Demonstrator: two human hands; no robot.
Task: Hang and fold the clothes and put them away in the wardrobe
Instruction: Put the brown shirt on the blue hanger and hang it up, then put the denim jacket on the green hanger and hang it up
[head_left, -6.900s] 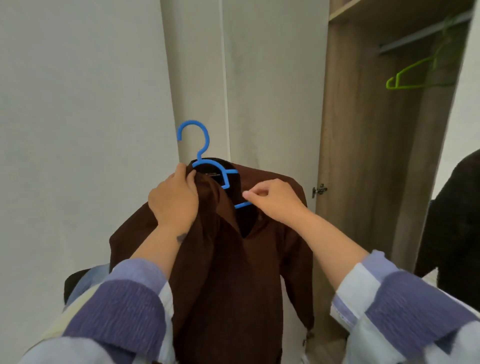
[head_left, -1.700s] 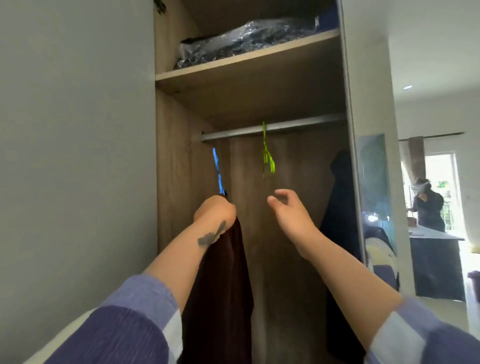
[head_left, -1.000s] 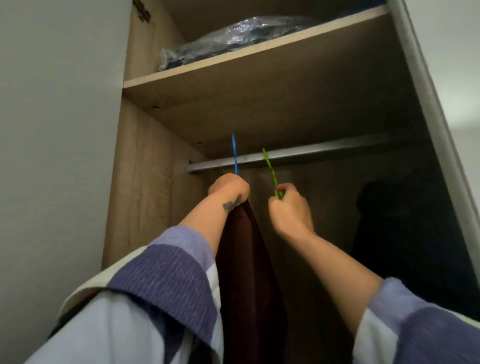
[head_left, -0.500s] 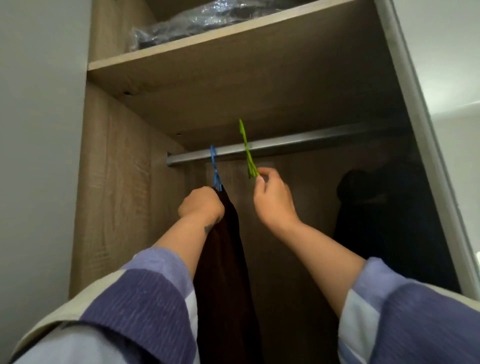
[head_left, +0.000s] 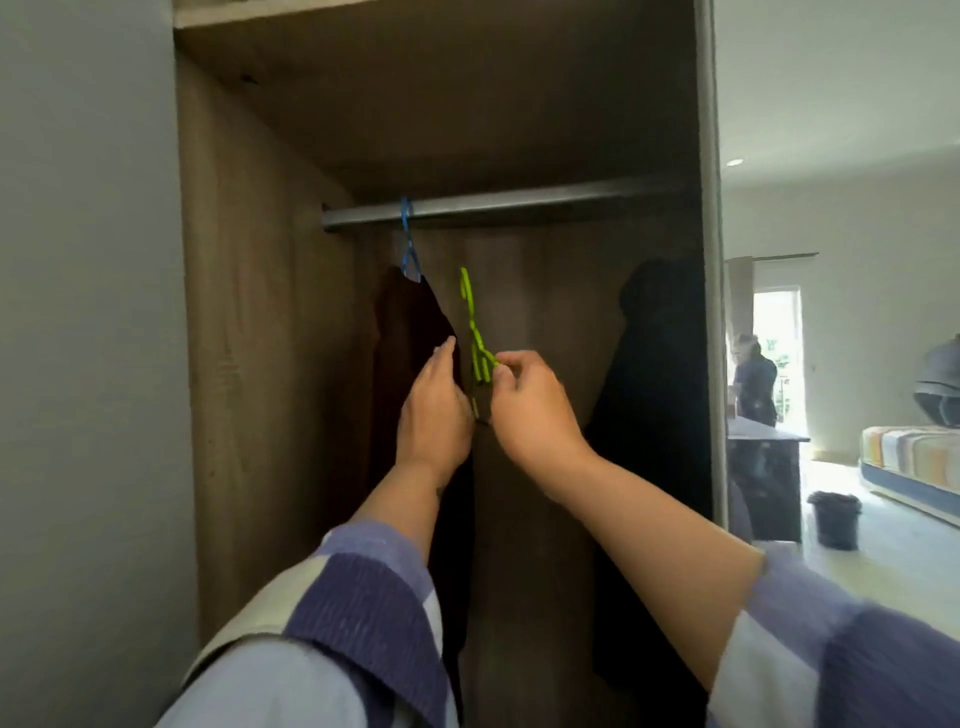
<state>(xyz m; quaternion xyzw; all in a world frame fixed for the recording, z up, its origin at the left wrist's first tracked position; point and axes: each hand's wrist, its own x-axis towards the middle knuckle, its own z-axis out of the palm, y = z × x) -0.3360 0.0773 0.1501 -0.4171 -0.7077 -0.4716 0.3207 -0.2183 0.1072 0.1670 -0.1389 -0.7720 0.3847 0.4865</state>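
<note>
Below the wardrobe rail (head_left: 498, 203), the left hand (head_left: 434, 410) is open, its straight fingers lying against the brown shirt (head_left: 410, 343). The right hand (head_left: 530, 410) pinches the green hanger (head_left: 475, 332), which is off the rail and held just right of the shirt. The shirt hangs narrow and edge-on from a blue hanger (head_left: 408, 244) hooked near the rail's left end.

Your two bare forearms, your sleeves (head_left: 363, 597) pushed up, loose ribbed fabric in purple, lilac and cream blocks.
</note>
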